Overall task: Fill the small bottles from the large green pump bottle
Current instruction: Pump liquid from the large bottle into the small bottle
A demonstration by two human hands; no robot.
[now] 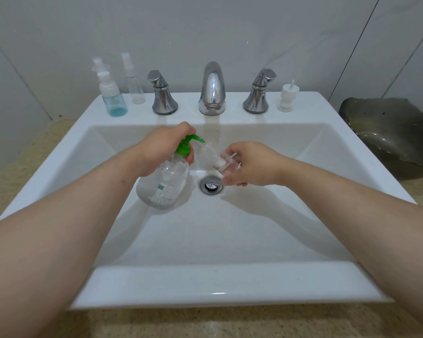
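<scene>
Over the white sink basin, my left hand grips the neck and green pump head of the large clear pump bottle, which is tilted to the right. The green nozzle points at the mouth of a small clear bottle. My right hand holds that small bottle tilted toward the nozzle, just above the drain. On the back ledge at the left stand a small blue-tinted bottle and a slim clear spray bottle. A loose white pump cap stands on the ledge at the right.
A chrome faucet with two handles lines the back ledge. A dark glass dish sits on the speckled counter at the right. Tiled wall rises behind the sink.
</scene>
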